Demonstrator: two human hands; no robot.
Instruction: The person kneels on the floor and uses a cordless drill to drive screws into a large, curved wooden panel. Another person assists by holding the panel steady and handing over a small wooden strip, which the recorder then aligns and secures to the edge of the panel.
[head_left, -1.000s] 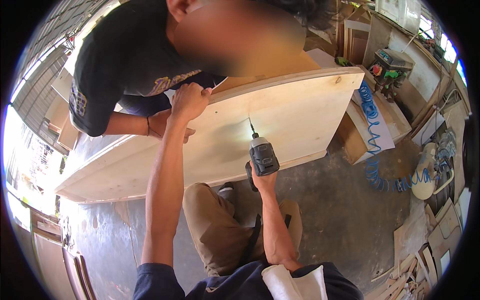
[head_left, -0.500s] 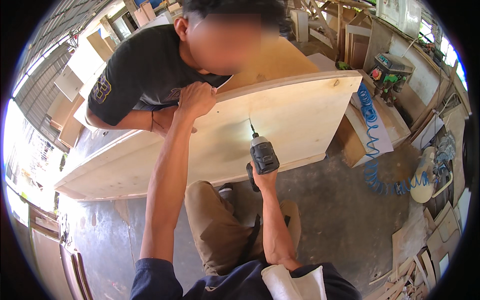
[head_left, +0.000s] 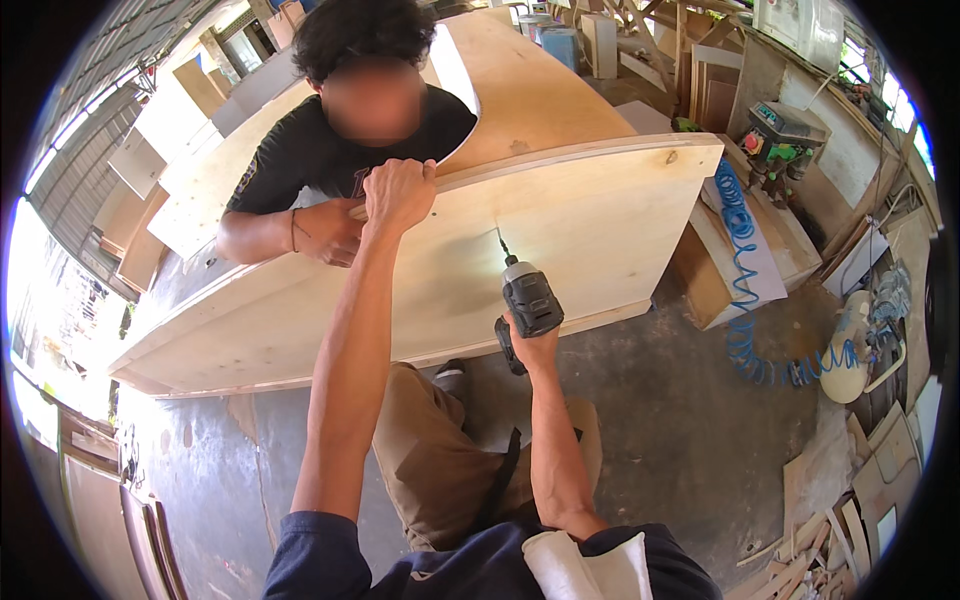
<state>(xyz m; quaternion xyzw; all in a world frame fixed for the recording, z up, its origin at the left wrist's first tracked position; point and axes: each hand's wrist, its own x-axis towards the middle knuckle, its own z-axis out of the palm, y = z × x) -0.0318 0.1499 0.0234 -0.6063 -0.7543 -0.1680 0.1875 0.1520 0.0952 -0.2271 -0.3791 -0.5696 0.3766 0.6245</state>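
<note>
A large pale plywood panel (head_left: 590, 220) with a framed edge stands across the view in front of me. My left hand (head_left: 400, 195) is closed over its top edge. In my right hand (head_left: 535, 345) is a black and grey cordless drill (head_left: 531, 300), gripped by its handle. The drill's lamp lights the panel, and its bit (head_left: 504, 242) points at the panel face; whether the tip touches the wood I cannot tell. Behind the panel a co-worker in a black T-shirt leans over, with a hand (head_left: 328, 232) on the top edge beside my left hand.
A blue coiled air hose (head_left: 740, 240) runs down to a cream compressor tank (head_left: 848, 350) on the right. A green and black bench machine (head_left: 785, 140) stands at the back right. Wood offcuts (head_left: 830, 540) lie at the lower right.
The co-worker's head and upper body have moved back and left, away from the drill. The drill stays at nearly the same spot. My left hand still holds the panel edge.
</note>
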